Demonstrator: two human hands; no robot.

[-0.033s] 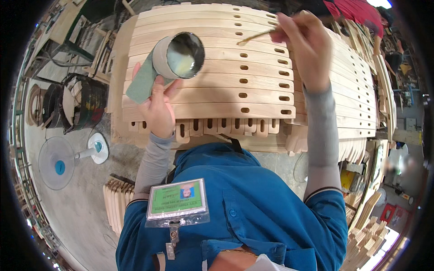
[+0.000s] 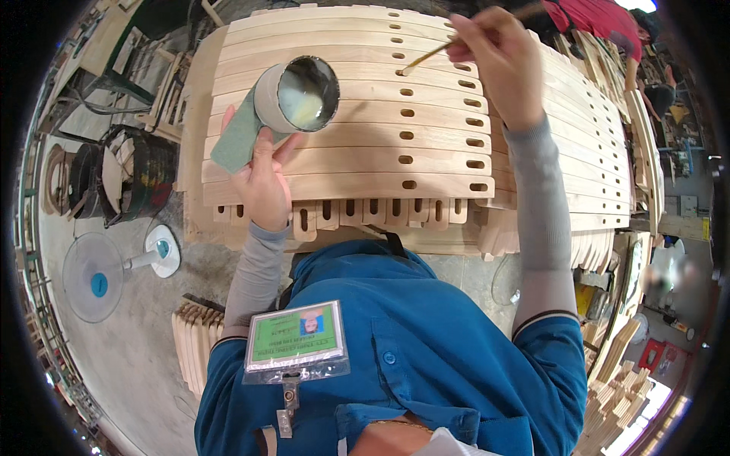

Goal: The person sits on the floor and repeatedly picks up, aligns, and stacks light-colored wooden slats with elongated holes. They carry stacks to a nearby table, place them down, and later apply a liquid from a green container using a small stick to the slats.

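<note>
My left hand (image 2: 264, 182) holds up a whitish cup (image 2: 271, 99) with a dark, stained rim. Inside is a pale, milky liquid. A grey-green flat sheet (image 2: 234, 142) is gripped along with the cup, on its left side. In the fingers of my right hand (image 2: 503, 68) is a thin brush (image 2: 427, 57), slanting down to the left. Its tip is at a slot in one of the pale wooden slats (image 2: 327, 156), which lie side by side before me with oval slots near their right ends.
More slotted slats (image 2: 574, 144) lie to the right. Below the front edge, upright slotted pieces (image 2: 304, 216) show. A pedestal fan (image 2: 95, 277) and a dark basket (image 2: 144, 175) are at the left. A person in red (image 2: 597, 23) is at the far right.
My right hand has moved a little left and away from me, and the brush slants more steeply. Its tip stays near the same slot. The cup is almost unmoved.
</note>
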